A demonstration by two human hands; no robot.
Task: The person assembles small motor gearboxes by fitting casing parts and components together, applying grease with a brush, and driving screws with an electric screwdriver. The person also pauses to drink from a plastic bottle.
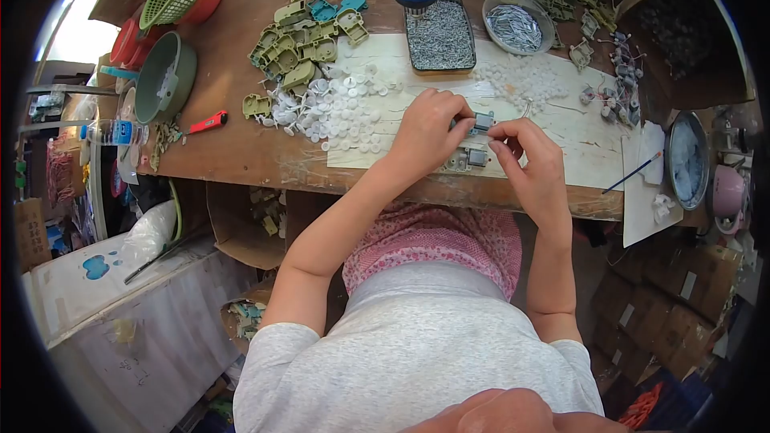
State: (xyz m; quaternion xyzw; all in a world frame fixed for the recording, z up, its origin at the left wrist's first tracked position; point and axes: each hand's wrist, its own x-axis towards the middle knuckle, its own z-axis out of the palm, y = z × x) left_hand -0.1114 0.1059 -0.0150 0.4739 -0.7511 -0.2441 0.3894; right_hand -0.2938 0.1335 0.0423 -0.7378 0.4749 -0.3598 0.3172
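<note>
1. Left hand (425,132) clamped on small grey part (482,122), above the desk (241,152) edge.
2. Right hand (525,148) pinched shut beside it; contents indiscernible.
3. Judged: mid-assembly; next needs fine fingertip alignment.

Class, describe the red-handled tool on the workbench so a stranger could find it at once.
Start at the wooden workbench and go to its left side, below the grey-green bowl. The red-handled tool lies flat on bare wood, left of the heap of white discs. It is the only red, slim thing lying there by itself.
</note>
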